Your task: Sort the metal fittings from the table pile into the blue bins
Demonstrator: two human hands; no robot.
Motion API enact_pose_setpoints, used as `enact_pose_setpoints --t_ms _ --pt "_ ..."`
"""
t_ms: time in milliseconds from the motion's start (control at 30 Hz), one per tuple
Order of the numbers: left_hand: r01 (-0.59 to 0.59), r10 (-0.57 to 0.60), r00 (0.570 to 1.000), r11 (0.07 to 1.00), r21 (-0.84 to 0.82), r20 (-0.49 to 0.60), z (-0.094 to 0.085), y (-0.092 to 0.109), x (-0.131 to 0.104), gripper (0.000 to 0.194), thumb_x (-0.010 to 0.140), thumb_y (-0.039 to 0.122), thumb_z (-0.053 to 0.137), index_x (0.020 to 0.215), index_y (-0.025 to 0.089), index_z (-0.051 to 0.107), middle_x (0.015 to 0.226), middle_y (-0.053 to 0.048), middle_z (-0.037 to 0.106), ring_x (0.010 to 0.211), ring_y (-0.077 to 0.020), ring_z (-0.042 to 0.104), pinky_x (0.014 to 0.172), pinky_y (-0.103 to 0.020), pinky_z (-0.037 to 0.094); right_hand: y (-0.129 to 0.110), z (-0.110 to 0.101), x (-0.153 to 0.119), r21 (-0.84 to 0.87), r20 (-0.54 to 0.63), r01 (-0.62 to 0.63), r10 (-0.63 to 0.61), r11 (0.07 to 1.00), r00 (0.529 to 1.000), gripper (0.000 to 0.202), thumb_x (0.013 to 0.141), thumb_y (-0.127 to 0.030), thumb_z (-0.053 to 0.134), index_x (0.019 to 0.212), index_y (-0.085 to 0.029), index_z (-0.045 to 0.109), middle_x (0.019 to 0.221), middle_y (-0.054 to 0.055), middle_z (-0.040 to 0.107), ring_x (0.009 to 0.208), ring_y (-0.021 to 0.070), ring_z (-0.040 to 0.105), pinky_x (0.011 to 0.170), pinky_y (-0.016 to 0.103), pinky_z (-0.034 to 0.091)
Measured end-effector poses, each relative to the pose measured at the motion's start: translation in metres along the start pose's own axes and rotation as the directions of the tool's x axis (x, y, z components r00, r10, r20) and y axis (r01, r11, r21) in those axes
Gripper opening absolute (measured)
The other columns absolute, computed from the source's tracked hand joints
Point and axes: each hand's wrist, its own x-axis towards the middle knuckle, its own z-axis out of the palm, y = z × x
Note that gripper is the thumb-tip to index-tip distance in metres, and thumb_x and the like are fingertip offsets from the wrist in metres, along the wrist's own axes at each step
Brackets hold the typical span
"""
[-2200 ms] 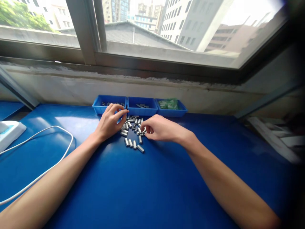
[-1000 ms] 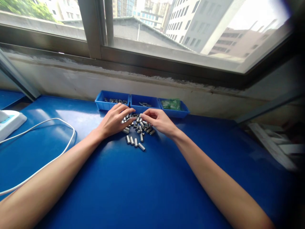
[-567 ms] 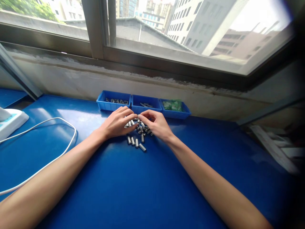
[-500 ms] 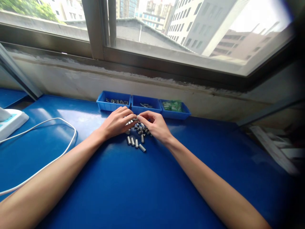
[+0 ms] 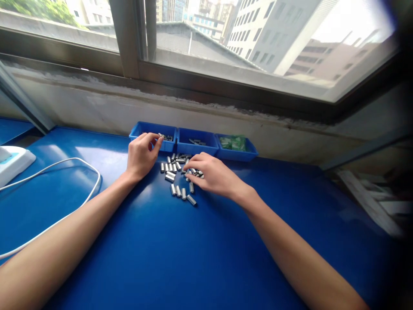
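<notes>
At the left blue bin (image 5: 168, 146), your left hand (image 5: 142, 156) has fingertips close together; I can't tell if it holds anything. A weak pinch could drop it. Next, metal pieces (image 5: 173, 190) lie on the table (image 5: 193, 249). Your right hand (image 5: 211, 173), thumb and fingers apart, covers some; a bump could scatter them.

Bare-armed on both sides, we note.
Left hand (image 5: 142, 156) and right hand (image 5: 215, 175) uncovered; narrow wrists (image 5: 248, 194), slender forearms (image 5: 82, 221) bare as far as our view runs.
</notes>
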Motion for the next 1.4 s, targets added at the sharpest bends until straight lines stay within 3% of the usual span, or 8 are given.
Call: enact_pose_setpoints --t_ms 200,500,700,867,933,1067,1233,1400 --pt "-0.030 0.030 0.997 1.000 -0.009 0.068 0.001 0.001 -0.001 0.019 0.097 0.033 0.061 0.091 0.019 0.071 0.074 -0.001 0.067 0.065 -0.0151 0.060 0.068 -0.028 0.045 -0.005 0.014 0.002 -0.060 0.088 0.015 -0.010 0.998 0.996 0.018 0.095 -0.018 0.060 0.104 -0.018 0.076 0.105 0.010 0.071 0.099 0.0214 0.063 0.083 0.030 0.046" --pt "-0.077 0.077 0.989 0.997 -0.002 0.128 0.002 0.004 -0.005 0.027 0.100 0.038 0.055 0.092 0.019 0.072 0.076 -0.002 0.068 0.066 -0.0151 0.059 0.067 -0.027 0.044 -0.006 0.020 0.003 -0.091 0.016 -0.014 0.015 0.996 1.000 0.015 0.091 -0.010 0.058 0.088 -0.016 0.072 0.091 0.008 0.071 0.089 0.0203 0.063 0.079 0.028 0.044" --pt "-0.104 0.104 0.985 0.995 -0.010 0.134 0.001 0.007 -0.004 0.029 0.100 0.038 0.053 0.094 0.018 0.072 0.076 -0.003 0.067 0.065 -0.0152 0.059 0.065 -0.027 0.044 -0.006 0.024 0.003 -0.081 -0.041 -0.003 -0.001 0.997 0.999 0.021 0.088 -0.010 0.057 0.099 -0.018 0.073 0.097 0.009 0.074 0.091 0.0222 0.067 0.081 0.030 0.046" --pt "-0.162 0.170 0.974 0.985 -0.063 0.147 -0.001 0.012 -0.004 0.025 0.100 0.033 0.052 0.098 0.018 0.072 0.076 -0.003 0.067 0.066 -0.0142 0.060 0.066 -0.026 0.046 -0.007 0.022 0.005 0.179 -0.173 -0.039 0.071 0.983 0.982 0.017 0.085 -0.011 0.061 0.094 -0.019 0.073 0.092 0.005 0.076 0.085 0.0193 0.070 0.081 0.030 0.050" --pt "-0.213 0.230 0.957 0.971 -0.109 0.178 -0.001 0.014 -0.005 0.022 0.100 0.029 0.053 0.099 0.017 0.072 0.077 -0.003 0.067 0.067 -0.0143 0.061 0.067 -0.026 0.047 -0.005 0.021 0.007 0.434 -0.227 -0.081 0.196 0.897 0.954 0.010 0.082 -0.015 0.066 0.088 -0.019 0.073 0.087 0.003 0.075 0.079 0.0179 0.071 0.078 0.029 0.053" --pt "-0.315 0.341 0.915 0.938 -0.147 0.216 -0.002 0.015 -0.005 0.019 0.097 0.023 0.054 0.104 0.018 0.070 0.085 -0.005 0.071 0.073 -0.0159 0.065 0.072 -0.027 0.050 0.005 0.023 0.010 0.828 -0.179 -0.134 0.484 0.544 0.857 0.018 0.072 -0.027 0.081 0.084 -0.018 0.073 0.086 0.004 0.076 0.081 0.0192 0.073 0.080 0.031 0.058" --pt "-0.400 0.426 0.876 0.904 -0.153 0.228 -0.003 0.018 -0.004 0.018 0.097 0.021 0.054 0.106 0.018 0.069 0.086 -0.005 0.072 0.075 -0.0161 0.066 0.073 -0.027 0.052 0.018 0.027 0.010 0.968 -0.051 -0.111 0.608 0.226 0.792 0.031 0.063 -0.029 0.089 0.087 -0.019 0.073 0.096 0.005 0.078 0.093 0.0199 0.074 0.091 0.035 0.057" --pt "-0.424 0.451 0.860 0.892 -0.158 0.239 -0.005 0.021 -0.003 0.019 0.097 0.024 0.055 0.109 0.017 0.068 0.088 -0.006 0.073 0.076 -0.0166 0.067 0.074 -0.028 0.053 0.021 0.031 0.008 0.982 0.008 -0.123 0.618 0.145 0.786 0.036 0.063 -0.028 0.090 0.091 -0.018 0.071 0.099 0.006 0.079 0.096 0.0200 0.075 0.095 0.035 0.057"
